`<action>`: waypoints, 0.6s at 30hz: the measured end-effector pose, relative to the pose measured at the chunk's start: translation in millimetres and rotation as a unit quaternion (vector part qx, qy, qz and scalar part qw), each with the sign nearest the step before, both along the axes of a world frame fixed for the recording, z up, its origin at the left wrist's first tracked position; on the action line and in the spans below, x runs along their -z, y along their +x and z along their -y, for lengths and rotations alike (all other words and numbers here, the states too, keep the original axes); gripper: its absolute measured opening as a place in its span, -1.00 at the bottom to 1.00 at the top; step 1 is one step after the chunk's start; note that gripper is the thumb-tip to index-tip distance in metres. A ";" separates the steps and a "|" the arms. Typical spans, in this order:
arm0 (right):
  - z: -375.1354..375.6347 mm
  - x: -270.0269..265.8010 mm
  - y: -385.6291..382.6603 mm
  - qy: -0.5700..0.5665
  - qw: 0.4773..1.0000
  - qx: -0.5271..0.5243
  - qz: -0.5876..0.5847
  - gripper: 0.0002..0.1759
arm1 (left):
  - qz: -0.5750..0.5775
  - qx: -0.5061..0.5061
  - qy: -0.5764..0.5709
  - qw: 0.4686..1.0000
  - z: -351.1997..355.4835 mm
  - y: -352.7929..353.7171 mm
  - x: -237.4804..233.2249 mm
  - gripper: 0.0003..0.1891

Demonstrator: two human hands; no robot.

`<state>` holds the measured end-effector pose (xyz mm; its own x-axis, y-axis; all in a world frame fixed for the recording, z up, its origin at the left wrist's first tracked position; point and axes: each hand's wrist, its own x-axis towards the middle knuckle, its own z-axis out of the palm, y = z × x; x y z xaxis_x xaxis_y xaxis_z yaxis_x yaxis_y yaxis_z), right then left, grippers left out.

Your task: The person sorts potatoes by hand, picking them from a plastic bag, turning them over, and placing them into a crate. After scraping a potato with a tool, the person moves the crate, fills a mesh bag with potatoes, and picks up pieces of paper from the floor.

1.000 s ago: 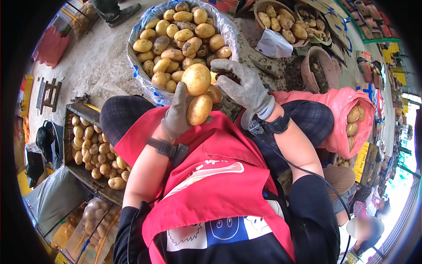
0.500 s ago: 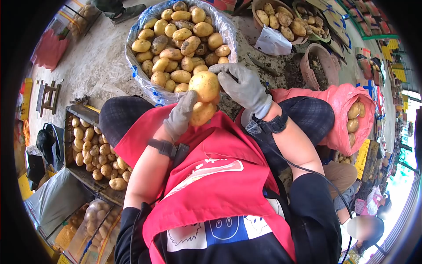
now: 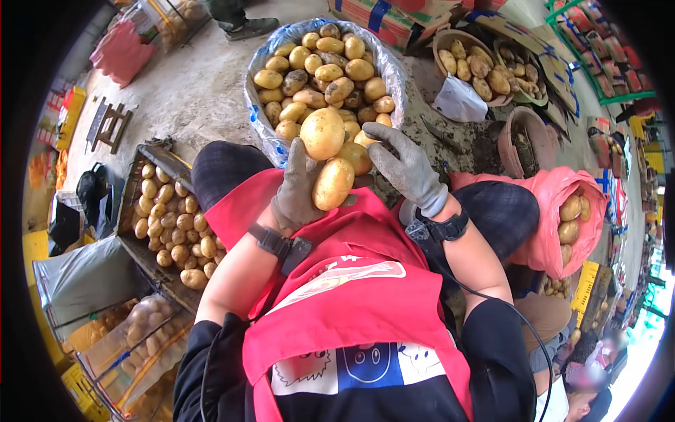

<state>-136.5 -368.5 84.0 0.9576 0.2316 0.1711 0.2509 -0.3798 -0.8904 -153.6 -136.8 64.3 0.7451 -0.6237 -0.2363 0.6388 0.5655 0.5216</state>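
My left hand (image 3: pixel 294 195), in a grey glove, is closed around a cluster of potatoes over my lap. A large round potato (image 3: pixel 322 133) sits on top, an oval potato (image 3: pixel 333 184) lies below it, and another potato (image 3: pixel 356 159) shows behind the two. The palm and most of the left fingers are hidden by them. My right hand (image 3: pixel 409 167), gloved the same way, is open just right of the cluster, fingers apart and fingertips near the rear potato. Beyond both hands stands a plastic-lined basket (image 3: pixel 256 105) heaped with potatoes, some with dirt on them.
A crate of potatoes (image 3: pixel 176 228) is at my left knee. To the right lie a pink sack (image 3: pixel 524 235) with potatoes, a pinkish tub (image 3: pixel 512 144) and a potato basket (image 3: pixel 441 53). A person's shoe (image 3: pixel 253 28) shows beyond; another person sits at lower right.
My right hand has drawn back slightly from the potatoes and its fingers have spread. The potatoes in my left hand have turned, and a third now shows clearly. The view has shifted.
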 end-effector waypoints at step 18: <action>-14.6 -26.6 -51.4 0.235 0.957 -0.120 -0.116 -0.31 | -0.003 -0.063 -0.055 0.996 -14.7 -77.2 -33.2 0.16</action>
